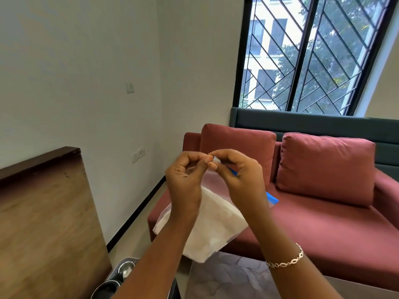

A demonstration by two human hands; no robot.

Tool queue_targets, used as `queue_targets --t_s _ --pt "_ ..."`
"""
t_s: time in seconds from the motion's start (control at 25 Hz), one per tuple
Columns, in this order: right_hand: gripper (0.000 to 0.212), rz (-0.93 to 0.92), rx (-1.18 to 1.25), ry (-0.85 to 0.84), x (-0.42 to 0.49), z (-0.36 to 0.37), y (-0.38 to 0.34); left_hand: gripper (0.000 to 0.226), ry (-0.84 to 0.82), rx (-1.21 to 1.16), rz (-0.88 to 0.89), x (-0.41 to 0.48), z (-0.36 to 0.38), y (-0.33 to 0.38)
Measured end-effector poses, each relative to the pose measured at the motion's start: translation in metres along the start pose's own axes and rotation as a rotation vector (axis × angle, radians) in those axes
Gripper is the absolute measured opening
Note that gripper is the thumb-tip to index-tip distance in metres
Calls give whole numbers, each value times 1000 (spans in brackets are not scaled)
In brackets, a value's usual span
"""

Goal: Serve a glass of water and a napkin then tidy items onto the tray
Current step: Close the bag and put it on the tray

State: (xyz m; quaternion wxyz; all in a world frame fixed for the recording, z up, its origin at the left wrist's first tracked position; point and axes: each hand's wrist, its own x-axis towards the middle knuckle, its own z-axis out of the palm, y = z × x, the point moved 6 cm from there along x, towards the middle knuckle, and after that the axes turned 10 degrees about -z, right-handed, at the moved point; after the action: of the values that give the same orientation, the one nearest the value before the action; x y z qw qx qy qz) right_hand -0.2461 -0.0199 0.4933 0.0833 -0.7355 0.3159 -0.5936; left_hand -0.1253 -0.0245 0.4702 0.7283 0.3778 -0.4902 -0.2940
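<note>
left hand (185, 180) and right hand (240, 178) up close, both pinching the blue-zipped mouth of a clear bag (213, 184); white napkins (216, 229) inside, probably folded. bag hangs free above surface (233, 279) edge, sofa (323, 225) behind.

daylight is pouring in through the window (302, 61) at upper right, and the building (266, 9) outside is blowing out to near white. the room is sitting evenly bright under soft shadows. the wall (75, 61) is greying slightly toward the corner. the left hand (185, 182) and right hand (241, 175) are showing sharp, and the plastic bag (216, 229) is glowing white. straight lines are bowing and leaning at the edges, and the wooden board (43, 212) at lower left is smearing soft.
</note>
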Motion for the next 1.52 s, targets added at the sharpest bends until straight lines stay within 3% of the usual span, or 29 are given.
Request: queue_targets --t_s 0.48,0.68,0.84,0.92,1.28,1.36,1.44,1.52 --pt "7 -84 -170 46 60 -35 -33 19 -68 -90 74 35 34 53" --pt "6 -74 -242 69 48 -52 -20 20 66 -194 43 59 14 56" --pt "7 -121 -295 73 46 -61 -19 9 -213 -57 52 58 24 54" --pt "5 -139 -348 45 49 -59 -19 5 -263 -4 59 57 28 53" --pt "10 -91 -492 11 48 -99 15 8 -41 -69 13 75 7 45" --pt "12 -70 -380 45 46 -99 20 10 -30 -127 -31 72 12 42" --pt "8 13 20 122 40 -102 28 13 -46 -212 -86 71 15 39" --pt "39 146 390 151 30 -101 42 14 -55 -287 -127 73 17 39"
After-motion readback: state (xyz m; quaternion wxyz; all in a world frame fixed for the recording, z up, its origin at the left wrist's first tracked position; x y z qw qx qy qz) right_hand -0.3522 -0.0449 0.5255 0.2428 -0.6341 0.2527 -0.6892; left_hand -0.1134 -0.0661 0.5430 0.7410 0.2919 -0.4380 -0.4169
